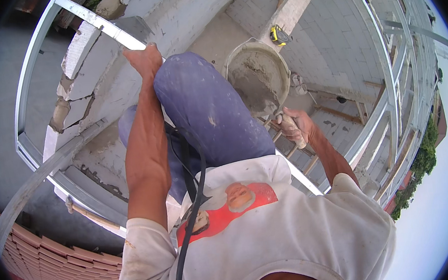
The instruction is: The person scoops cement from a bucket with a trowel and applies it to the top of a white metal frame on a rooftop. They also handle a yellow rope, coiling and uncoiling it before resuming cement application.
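My left hand (pixel 144 60) is closed on a shiny metal beam (pixel 99 24) that runs up to the left, just beyond my knee. In my right hand (pixel 298 126) is the pale handle of a trowel (pixel 288 120). Its blade reaches into the near right side of a round bucket (pixel 285 70), where wet grey mortar (pixel 253 76) partly covers it. The bucket stands to the right of my bent knee in dusty blue trousers (pixel 210 109).
A yellow and black tape measure (pixel 279 36) lies on a plank (pixel 297 5) behind the bucket. A broken-edged block wall (pixel 82 72) rises at left. Metal framing (pixel 388 72) stands at right, and a ladder (pixel 292 152) shows below the bucket. Roof tiles (pixel 53 256) lie lower left.
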A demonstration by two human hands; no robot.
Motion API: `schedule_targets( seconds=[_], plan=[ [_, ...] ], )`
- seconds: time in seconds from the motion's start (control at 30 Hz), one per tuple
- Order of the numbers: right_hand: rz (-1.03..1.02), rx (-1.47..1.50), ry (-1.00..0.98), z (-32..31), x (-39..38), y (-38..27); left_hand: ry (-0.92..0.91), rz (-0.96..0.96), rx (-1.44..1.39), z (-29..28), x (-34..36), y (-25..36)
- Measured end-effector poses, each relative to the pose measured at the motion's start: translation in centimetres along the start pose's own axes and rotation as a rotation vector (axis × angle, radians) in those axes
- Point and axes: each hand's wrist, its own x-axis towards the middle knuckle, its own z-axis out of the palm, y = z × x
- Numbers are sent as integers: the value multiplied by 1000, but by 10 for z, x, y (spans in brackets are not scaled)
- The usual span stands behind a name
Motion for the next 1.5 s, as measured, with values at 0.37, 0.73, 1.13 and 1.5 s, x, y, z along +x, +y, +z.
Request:
schedule_targets(
  seconds=[0.37, 0.73, 1.13, 1.5],
  plan=[
    [-338, -547, 408, 54, -9, -5, 43, -36, 54, 0, 3, 14],
    [-411, -2129, 903, 90, -35, -50, -13, 61, -8, -4, 10, -11],
    [-383, -2138, 718, 83, 23, -19, 1, -15, 27, -4, 2, 1],
    [-490, -1650, 544, 22, 3, -28, 29, -115, 18, -9, 6, -1]
  ],
)
